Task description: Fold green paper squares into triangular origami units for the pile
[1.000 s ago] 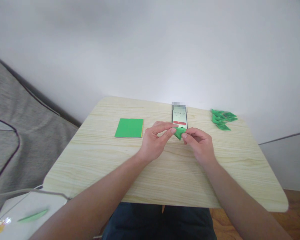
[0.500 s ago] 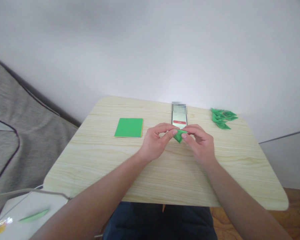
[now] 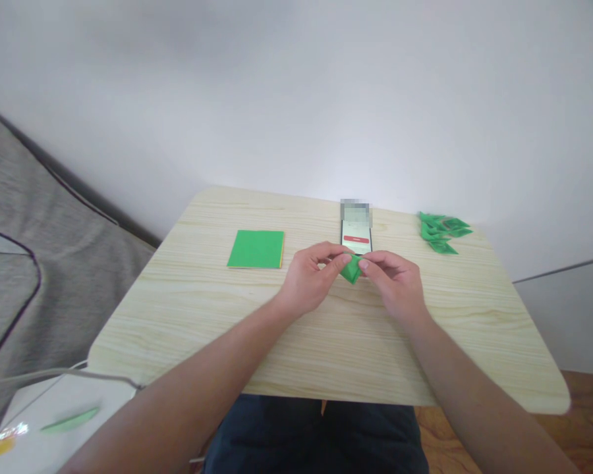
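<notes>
Between my two hands is a small folded piece of green paper (image 3: 352,270), its point facing down toward me. My left hand (image 3: 312,276) pinches its left corner between thumb and fingers. On the opposite corner, the thumb and fingers of my right hand (image 3: 396,280) are closed in the same way. Fingertips cover the paper's top edge and corners. Just beyond the hands lies a phone (image 3: 356,232) with a lit screen and a red bar on it.
A square stack of green paper (image 3: 255,249) lies left on the wooden table (image 3: 296,359). Several folded green paper pieces (image 3: 441,230) are grouped at the back right. A white surface with a cable (image 3: 79,375) is at the lower left, beside a grey-covered piece of furniture (image 3: 64,263).
The folded paper has tilted slightly and its lower tip has shifted a little left. My right hand has moved slightly down and left. Both hands keep their pinch.
</notes>
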{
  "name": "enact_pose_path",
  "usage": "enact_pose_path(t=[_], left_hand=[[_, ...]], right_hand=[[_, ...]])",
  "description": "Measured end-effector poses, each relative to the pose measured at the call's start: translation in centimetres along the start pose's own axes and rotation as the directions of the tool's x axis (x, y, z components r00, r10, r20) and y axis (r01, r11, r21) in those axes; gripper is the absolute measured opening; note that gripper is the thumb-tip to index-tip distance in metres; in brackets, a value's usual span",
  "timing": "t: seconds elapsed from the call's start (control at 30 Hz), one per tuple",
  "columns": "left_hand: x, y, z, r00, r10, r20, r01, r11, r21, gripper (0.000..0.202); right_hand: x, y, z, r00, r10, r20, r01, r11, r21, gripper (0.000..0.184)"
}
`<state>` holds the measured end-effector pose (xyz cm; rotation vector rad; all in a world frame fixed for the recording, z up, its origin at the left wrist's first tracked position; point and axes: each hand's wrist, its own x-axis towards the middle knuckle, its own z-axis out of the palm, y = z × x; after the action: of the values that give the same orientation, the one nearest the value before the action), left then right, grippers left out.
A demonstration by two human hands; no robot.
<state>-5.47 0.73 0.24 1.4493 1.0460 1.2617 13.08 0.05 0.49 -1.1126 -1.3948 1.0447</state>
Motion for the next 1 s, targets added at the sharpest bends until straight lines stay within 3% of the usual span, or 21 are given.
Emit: enact_pose_path(t=[0.17, 0.33, 0.43, 0.6, 1.0], left_hand=[[0.2, -0.4, 0.1, 0.999, -0.049, -0.005, 0.049, 0.997, -0.054, 0.037], [0.2, 0.4, -0.2, 0.980, -0.115, 0.160, 0.117, 0.993, -0.004, 0.040], [0.3, 1.0, -0.3, 0.977, -0.135, 0.162, 0.138, 0.990, -0.006, 0.044], [0.4, 1.1, -0.3, 0.984, -0.135, 0.117, 0.134, 0.991, 0.018, 0.046], [0.3, 0.9, -0.3, 0.984, -0.152, 0.088, 0.151, 0.988, 0.025, 0.046]], right_hand=[[0.5, 0.3, -0.1, 0.991, 0.129, 0.020, -0.130, 0.979, 0.157, 0.017], [0.8, 0.6, -0.3, 0.961, 0.269, 0.067, -0.276, 0.903, 0.330, 0.020], [0.9, 0.6, -0.3, 0.942, 0.306, 0.136, -0.335, 0.869, 0.364, 0.020], [0.8, 0.8, -0.5, 0.955, 0.266, 0.132, -0.296, 0.896, 0.332, 0.018], [0.6, 0.8, -0.4, 0.962, 0.185, 0.199, -0.234, 0.936, 0.263, 0.040]])
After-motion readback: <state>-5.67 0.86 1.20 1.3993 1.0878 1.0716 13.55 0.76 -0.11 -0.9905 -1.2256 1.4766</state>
